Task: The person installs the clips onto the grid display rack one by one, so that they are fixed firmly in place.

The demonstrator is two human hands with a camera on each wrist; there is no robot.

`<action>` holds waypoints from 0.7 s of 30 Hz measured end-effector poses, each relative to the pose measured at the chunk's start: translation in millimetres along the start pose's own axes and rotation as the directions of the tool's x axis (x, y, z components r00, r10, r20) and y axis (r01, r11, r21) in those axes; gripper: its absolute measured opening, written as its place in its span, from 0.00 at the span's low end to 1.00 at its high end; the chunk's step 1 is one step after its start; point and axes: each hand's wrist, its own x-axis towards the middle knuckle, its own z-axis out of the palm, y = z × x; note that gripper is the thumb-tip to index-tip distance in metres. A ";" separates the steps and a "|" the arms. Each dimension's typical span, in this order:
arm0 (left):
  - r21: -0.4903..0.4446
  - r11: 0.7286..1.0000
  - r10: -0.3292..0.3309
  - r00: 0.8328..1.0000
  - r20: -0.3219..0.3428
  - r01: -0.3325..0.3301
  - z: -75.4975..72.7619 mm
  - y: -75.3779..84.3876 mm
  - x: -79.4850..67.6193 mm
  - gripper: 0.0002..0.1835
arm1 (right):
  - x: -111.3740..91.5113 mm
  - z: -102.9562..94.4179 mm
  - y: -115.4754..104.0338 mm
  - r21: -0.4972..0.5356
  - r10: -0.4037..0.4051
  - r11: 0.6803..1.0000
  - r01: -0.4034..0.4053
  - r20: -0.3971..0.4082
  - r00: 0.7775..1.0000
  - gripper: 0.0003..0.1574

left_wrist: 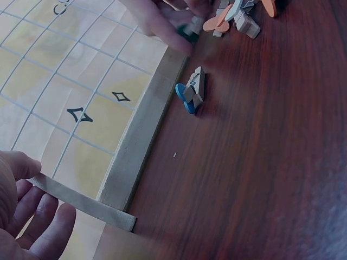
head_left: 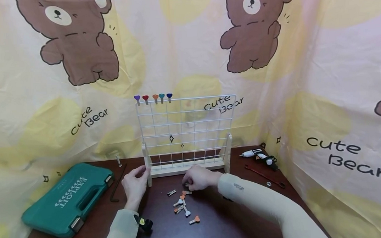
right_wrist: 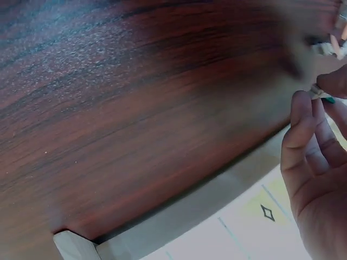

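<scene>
A white wire grid (head_left: 181,135) stands upright in a wooden stand (head_left: 186,169). My left hand (head_left: 136,183) holds the stand's left upright (left_wrist: 81,200), thumb on one side and fingers on the other. At the front of the stand, my right hand (head_left: 199,178) pinches a small wooden clothespin (right_wrist: 316,92) with a green piece, partly hidden by the fingers. A blue clothespin (left_wrist: 190,96) lies near the base bar. Several heart clothespins (head_left: 180,201) lie in a loose pile, with an orange-heart one (head_left: 196,219) apart in front. Along the grid's top left are purple (head_left: 137,98), red (head_left: 145,98), orange, teal and navy hearts.
On the left lies a green tool case (head_left: 66,202), with a dark hex key (head_left: 114,189) beside it and a bolt (head_left: 118,161) behind. A glue gun (head_left: 254,153) with a black cord and a red wrench (head_left: 263,174) are at the right. Bear-print cloth (head_left: 190,44) hangs behind.
</scene>
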 end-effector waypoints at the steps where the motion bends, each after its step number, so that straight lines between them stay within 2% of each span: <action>1: 0.000 1.000 -0.003 1.000 0.002 0.003 0.3 -0.2 -0.5 0.13 | -2.2 -2.2 0.3 0.011 -0.003 1.000 0.004 -0.010 1.000 0.18; 6: -0.004 1.000 -0.004 1.000 0.000 0.004 0.4 0.1 -1.7 0.13 | -13.4 -24.0 -0.9 0.105 -0.024 0.994 0.033 -0.092 0.996 0.18; 10: 0.007 1.000 -0.002 1.000 0.000 0.002 -0.2 0.7 -1.5 0.12 | -19.7 -46.5 -3.0 0.200 -0.036 0.977 0.067 -0.154 0.987 0.20; 14: 0.008 1.000 -0.011 1.000 0.007 0.010 0.1 0.8 -1.4 0.12 | -27.6 -68.7 -7.1 0.302 -0.013 0.951 0.069 -0.183 0.983 0.18; 17: 0.004 1.000 -0.014 1.000 0.007 0.014 0.2 1.1 -1.1 0.13 | -32.0 -83.8 -11.4 0.346 -0.002 0.935 0.077 -0.210 0.978 0.12; 21: 0.002 1.000 -0.011 1.000 0.009 0.011 -0.1 1.5 -1.3 0.13 | -36.3 -100.4 -17.5 0.417 0.025 0.905 0.081 -0.241 0.970 0.13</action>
